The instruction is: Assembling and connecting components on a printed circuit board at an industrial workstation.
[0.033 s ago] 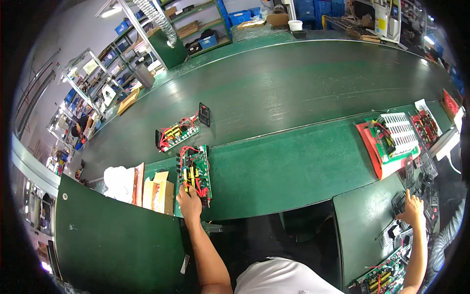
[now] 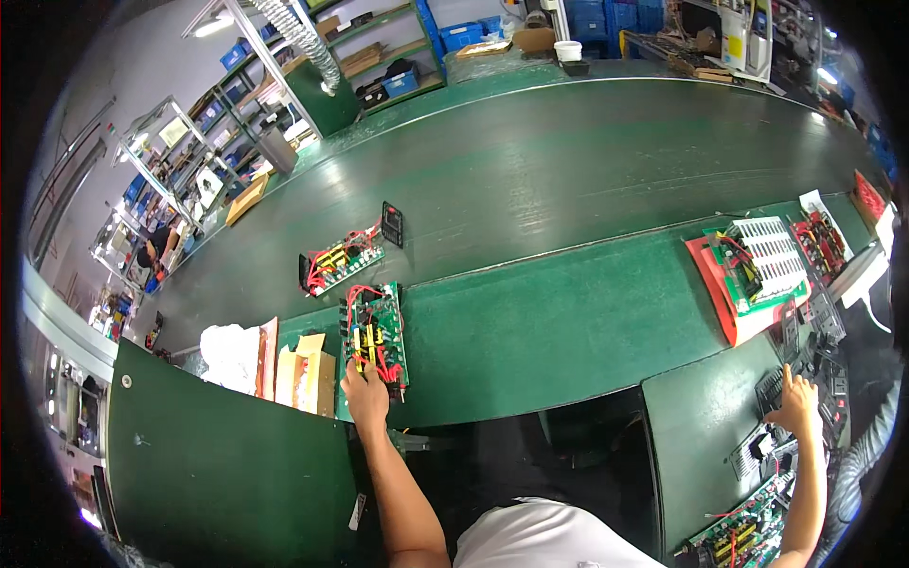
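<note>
My left hand point(image 2: 367, 396) is closed over the near end of a green circuit board point(image 2: 388, 317) with red wires and yellow-wrapped parts. That board lies on the green bench; the fingertips are partly hidden among its wires. Far to the right, my right hand point(image 2: 798, 405) reaches over a pile of black plastic panels point(image 2: 826, 320), thumb and index finger apart. A black panel point(image 2: 790, 331) stands just beyond its index fingertip; whether they touch I cannot tell. Beside the right forearm lies another wired circuit board point(image 2: 743, 532).
On the dark belt point(image 2: 568, 156) sits a wired board point(image 2: 343, 263) with black end panels. An open cardboard box point(image 2: 318, 379) and a white bag point(image 2: 230, 352) stand left of my left hand. At right, a white-finned board point(image 2: 772, 256) rests on a red sheet point(image 2: 748, 328); a grey hose point(image 2: 857, 473) curves nearby.
</note>
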A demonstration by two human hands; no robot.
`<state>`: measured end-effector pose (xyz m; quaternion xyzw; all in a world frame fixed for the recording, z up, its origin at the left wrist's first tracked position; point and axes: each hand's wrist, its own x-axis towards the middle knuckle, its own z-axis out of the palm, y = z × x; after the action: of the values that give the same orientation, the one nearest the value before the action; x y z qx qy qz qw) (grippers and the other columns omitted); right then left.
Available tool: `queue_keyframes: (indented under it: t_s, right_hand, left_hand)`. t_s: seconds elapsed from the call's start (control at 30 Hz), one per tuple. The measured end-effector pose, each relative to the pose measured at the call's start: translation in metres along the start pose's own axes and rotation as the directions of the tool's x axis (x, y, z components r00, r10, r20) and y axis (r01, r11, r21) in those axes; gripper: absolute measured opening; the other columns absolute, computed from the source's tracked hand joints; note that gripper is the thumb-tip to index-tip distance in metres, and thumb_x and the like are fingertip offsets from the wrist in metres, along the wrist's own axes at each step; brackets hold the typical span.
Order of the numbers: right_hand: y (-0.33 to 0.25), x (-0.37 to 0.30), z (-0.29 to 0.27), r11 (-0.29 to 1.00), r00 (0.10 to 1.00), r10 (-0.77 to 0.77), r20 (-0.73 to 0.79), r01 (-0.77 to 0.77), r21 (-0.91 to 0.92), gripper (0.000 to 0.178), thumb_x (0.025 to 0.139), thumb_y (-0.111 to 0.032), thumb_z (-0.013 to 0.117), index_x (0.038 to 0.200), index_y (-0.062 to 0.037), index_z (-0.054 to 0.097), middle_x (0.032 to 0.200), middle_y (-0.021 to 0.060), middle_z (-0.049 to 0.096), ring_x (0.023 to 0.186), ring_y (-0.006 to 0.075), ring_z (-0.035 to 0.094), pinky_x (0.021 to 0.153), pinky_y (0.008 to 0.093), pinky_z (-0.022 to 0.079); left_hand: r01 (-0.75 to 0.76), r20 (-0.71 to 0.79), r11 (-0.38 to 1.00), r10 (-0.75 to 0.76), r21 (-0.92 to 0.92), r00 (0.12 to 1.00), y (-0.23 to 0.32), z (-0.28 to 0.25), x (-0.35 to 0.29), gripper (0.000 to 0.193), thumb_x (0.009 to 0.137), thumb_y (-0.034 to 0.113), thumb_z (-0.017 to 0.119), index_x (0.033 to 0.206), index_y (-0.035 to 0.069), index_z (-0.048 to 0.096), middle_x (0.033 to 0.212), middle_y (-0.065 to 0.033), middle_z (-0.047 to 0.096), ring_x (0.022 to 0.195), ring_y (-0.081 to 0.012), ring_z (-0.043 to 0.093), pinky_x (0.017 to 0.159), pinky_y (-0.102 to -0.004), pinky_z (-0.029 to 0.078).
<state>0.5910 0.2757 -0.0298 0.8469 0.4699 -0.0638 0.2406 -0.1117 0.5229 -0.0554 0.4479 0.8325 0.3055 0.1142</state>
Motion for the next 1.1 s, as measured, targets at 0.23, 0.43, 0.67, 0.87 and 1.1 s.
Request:
queue_keyframes:
  t_s: [0.23,0.43,0.67,0.87,1.1]
  right_hand:
    - [-0.002,-0.005,-0.005,1.000,1.000,-0.027,-0.011,0.027,-0.005,0.132,0.055,-0.052,0.092,0.155,0.0016,0.023,0.119,0.0202,0.061,0.118,0.0342,0.057,0.100,0.0479,0.043]
    - [-0.031,-0.036,-0.060,0.994,0.980,-0.105,-0.169,0.109,0.016,0.119,0.062,-0.043,0.090,0.154,-0.0007,0.027,0.112,0.0161,0.063,0.112,0.0324,0.058,0.100,0.0458,0.040]
    - [-0.103,-0.059,-0.132,0.846,0.839,-0.435,-0.328,0.505,0.170,0.096,0.072,-0.034,0.085,0.149,-0.0023,0.038,0.105,0.0164,0.064,0.103,0.0346,0.062,0.094,0.0446,0.045]
    - [-0.185,-0.010,-0.177,0.172,0.669,-0.621,-0.408,0.624,0.762,0.093,0.087,-0.044,0.076,0.154,-0.0022,0.026,0.141,0.0256,0.052,0.129,0.0334,0.054,0.106,0.0435,0.047]
    - [-0.268,0.062,-0.129,-0.549,0.852,-0.507,-0.127,-0.206,0.810,0.058,0.099,-0.036,0.064,0.141,-0.0009,0.046,0.120,0.0124,0.065,0.100,0.0202,0.066,0.088,0.0348,0.053]
  left_hand:
    - [0.020,-0.101,0.999,-0.015,0.050,0.995,-0.008,0.005,0.005,0.058,0.088,0.023,0.058,0.142,0.005,0.048,0.132,-0.0280,0.049,0.116,-0.0446,0.055,0.101,-0.0494,0.045]
    - [-0.053,-0.203,0.996,0.038,-0.072,0.979,-0.018,0.007,0.019,0.053,0.082,0.009,0.063,0.134,0.006,0.053,0.124,-0.0257,0.050,0.109,-0.0425,0.055,0.097,-0.0471,0.046]
    - [-0.183,-0.152,0.936,0.142,-0.299,0.978,-0.015,-0.001,0.020,0.051,0.074,-0.005,0.065,0.124,0.006,0.063,0.122,-0.0146,0.055,0.116,-0.0308,0.056,0.102,-0.0405,0.044]
    - [-0.357,0.048,0.726,0.471,-0.588,0.881,0.066,-0.004,0.010,0.054,0.074,-0.013,0.057,0.127,-0.001,0.062,0.123,-0.0109,0.066,0.111,-0.0211,0.061,0.100,-0.0336,0.046]
    - [-0.384,0.244,0.550,0.755,-0.742,0.609,0.152,0.056,-0.014,0.043,0.073,-0.012,0.054,0.113,-0.001,0.065,0.117,-0.0117,0.065,0.112,-0.0234,0.061,0.102,-0.0330,0.044]
